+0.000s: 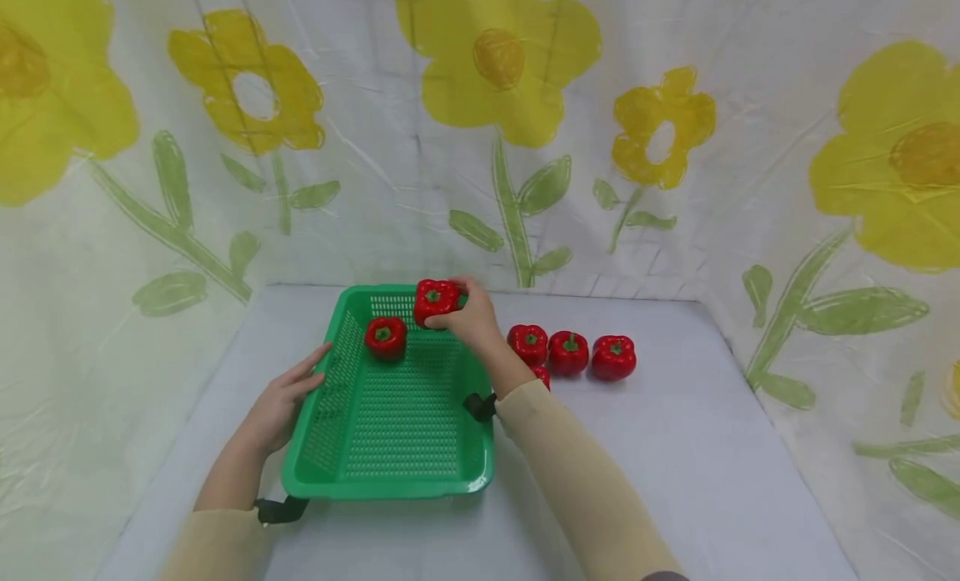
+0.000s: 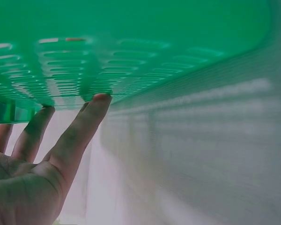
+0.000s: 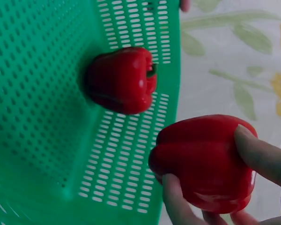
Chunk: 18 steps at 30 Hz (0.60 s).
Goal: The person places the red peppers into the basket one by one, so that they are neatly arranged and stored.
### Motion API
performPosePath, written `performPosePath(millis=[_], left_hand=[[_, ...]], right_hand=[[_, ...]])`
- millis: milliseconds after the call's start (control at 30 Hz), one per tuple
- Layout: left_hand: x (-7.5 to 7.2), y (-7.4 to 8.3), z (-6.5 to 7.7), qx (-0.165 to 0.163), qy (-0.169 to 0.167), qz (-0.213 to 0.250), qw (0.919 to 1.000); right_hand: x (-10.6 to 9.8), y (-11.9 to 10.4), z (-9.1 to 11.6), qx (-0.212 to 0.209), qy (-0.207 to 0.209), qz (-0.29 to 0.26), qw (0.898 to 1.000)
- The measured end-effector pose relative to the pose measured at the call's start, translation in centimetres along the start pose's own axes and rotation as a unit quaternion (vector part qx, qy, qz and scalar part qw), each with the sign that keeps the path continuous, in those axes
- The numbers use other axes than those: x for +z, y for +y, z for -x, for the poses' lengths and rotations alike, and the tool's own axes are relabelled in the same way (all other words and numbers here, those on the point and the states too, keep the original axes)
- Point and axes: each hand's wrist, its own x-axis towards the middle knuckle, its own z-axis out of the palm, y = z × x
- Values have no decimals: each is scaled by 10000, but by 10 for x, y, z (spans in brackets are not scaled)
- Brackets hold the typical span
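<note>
My right hand [image 1: 474, 316] grips a red bell pepper [image 1: 435, 302] over the far right corner of a green plastic basket [image 1: 390, 489]. In the right wrist view, thumb and fingers curl round this held pepper [image 3: 203, 161], near the basket's rim. Another red bell pepper [image 1: 386, 339] sits inside the basket by its far left corner. On the basket's left side, my left hand [image 1: 281, 406] touches the wall with extended fingers. The left wrist view has those fingertips [image 2: 102, 97] against the slotted green wall [image 2: 131, 56].
Right of the basket, several red bell peppers stand on the white table [image 1: 675, 448], among them one at the row's right end [image 1: 613, 358]. One pepper [image 1: 542, 376] is partly hidden by my right forearm. A flower-printed sheet [image 1: 375, 189] hangs behind the table.
</note>
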Motion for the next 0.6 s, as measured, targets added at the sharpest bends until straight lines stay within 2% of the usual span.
performPosePath(millis=[300,600], left_hand=[[0,0,0,18,-29,26,10000],[0,-1,-1,42,-17,-26,10000]], right_hand=[[19,13,-13,410,71,324,9986],[35,19,-19,817,83,856,9929]])
